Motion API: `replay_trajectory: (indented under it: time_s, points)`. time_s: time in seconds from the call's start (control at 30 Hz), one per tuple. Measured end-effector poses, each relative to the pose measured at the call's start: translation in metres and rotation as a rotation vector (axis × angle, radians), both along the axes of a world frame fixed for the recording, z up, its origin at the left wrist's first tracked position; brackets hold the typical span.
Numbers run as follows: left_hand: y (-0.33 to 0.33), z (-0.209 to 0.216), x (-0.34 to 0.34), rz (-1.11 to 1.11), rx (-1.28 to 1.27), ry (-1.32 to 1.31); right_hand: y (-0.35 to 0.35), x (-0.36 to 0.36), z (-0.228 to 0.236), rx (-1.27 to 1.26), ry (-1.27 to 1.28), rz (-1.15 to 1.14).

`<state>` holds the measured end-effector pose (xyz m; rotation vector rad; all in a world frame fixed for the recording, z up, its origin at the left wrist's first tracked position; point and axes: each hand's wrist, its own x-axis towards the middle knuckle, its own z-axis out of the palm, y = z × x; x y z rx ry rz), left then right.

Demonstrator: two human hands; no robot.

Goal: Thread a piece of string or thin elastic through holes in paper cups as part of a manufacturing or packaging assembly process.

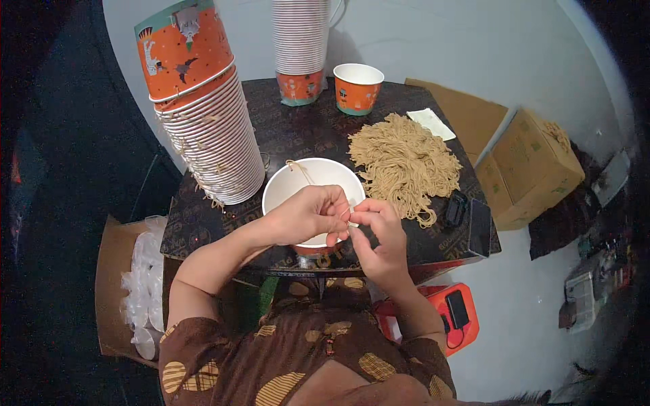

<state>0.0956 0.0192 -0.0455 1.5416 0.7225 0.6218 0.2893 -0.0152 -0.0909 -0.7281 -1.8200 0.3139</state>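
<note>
A white-lined paper bucket (277,193) stands upright near the table's front edge, its orange outside showing below. Over its right rim, my left hand (315,215) and my right hand (381,240) meet with fingertips pinched together. Between them runs a short piece of tan cord (348,211), mostly hidden by the fingers. Another tan cord (301,169) hangs over the bucket's far rim into the inside. A loose pile of tan cords (405,166) lies right of the bucket, beyond my right hand.
A tall leaning stack of orange buckets (213,142) with cords stands at left. Another bucket stack (299,40) and a single bucket (359,88) stand at the back. A black phone-like object (479,229) sits at the right edge. Cardboard boxes (528,169) and a red stool (467,325) flank the table.
</note>
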Motion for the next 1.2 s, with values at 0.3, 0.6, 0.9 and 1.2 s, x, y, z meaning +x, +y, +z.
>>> replay_trajectory:
  time_s: [0.3, 0.6, 0.9, 1.2]
  points:
    - [-0.002, 0.008, 0.001, 0.025, -0.024, 0.035, 0.001, -0.004, -0.001, 0.070, -0.048, -0.072]
    - [0.003, -0.001, -0.002, 0.092, -0.175, -0.039, -0.010, -0.013, -0.007, 0.281, -0.122, -0.183]
    - [-0.003, -0.011, 0.000, 0.112, 0.033, -0.057, 0.000, -0.003, -0.018, 0.131, -0.072, -0.165]
    - [-0.025, -0.010, 0.001, 0.293, 0.769, 0.331, 0.000, -0.007, -0.006, 0.079, -0.177, -0.210]
